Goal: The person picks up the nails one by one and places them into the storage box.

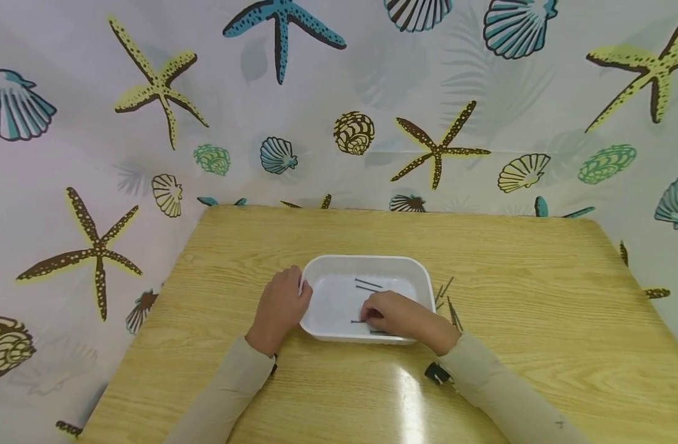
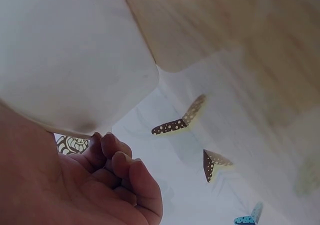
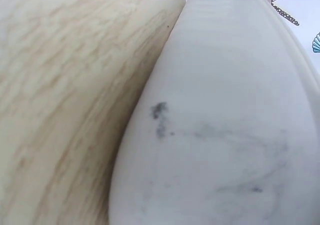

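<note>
A white plastic tray (image 1: 330, 296) stands on the table with several thin dark nails (image 1: 369, 283) lying in it. My left hand (image 1: 281, 302) grips the tray's left rim, thumb over the edge; the left wrist view shows its curled fingers (image 2: 145, 182) beside the tray wall. Reaching over the right side, my right hand (image 1: 396, 313) is down inside the tray. Its fingertips pinch a nail (image 1: 355, 321), whose head end sticks out to the left. Another nail (image 1: 379, 333) lies nearer the front wall, partly beneath the hand. In the right wrist view the tray's outer wall (image 3: 225, 85) hides this hand.
Several more nails (image 1: 453, 313) lie on the wooden table (image 1: 538, 308) just right of the tray. Behind and beside the table hangs a white cloth (image 1: 316, 179) printed with starfish and shells. A small dark object (image 1: 437, 373) shows by the right sleeve (image 1: 500, 382).
</note>
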Demonstrator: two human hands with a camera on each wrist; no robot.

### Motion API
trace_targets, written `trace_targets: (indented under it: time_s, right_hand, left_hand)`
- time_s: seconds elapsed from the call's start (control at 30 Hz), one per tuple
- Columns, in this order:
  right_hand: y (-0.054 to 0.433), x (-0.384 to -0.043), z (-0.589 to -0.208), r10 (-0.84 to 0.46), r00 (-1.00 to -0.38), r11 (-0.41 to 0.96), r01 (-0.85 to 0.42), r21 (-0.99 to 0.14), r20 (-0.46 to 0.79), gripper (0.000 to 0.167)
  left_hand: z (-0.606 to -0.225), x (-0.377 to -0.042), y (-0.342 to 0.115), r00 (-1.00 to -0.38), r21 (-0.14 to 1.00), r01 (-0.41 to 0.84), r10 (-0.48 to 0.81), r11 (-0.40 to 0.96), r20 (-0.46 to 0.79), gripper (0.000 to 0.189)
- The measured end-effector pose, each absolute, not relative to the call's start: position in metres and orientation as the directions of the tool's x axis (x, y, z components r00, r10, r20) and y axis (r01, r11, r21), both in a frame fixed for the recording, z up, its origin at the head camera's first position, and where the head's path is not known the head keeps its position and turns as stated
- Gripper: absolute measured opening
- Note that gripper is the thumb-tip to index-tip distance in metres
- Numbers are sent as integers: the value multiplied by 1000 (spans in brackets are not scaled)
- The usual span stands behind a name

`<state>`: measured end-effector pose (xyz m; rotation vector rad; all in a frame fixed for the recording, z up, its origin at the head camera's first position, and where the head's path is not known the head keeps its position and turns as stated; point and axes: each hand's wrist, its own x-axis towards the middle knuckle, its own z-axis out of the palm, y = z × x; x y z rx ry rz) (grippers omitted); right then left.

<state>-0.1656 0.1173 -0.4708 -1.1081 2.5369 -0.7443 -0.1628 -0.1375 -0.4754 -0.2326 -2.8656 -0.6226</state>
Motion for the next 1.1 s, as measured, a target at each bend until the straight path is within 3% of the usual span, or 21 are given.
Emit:
trace_targets:
  time_s: [0.43,0.63,1.1]
  right_hand:
    - [145,-159,-453,-691,-714,516,-595,-616,111,12]
    - [172,-149,-438,-656,-746,496,-539,-681,113,12]
    - [236,-134,-429,-468,-868,633,-459,-624,164,15]
  left_hand:
    - [-475,-162,-138,-971,402,183,102,897,216,21]
    - [-474,-162,-138,-971,400,181,99,898,217,20]
    - [-473,-160,-136,-961,374,211,121,903,250,20]
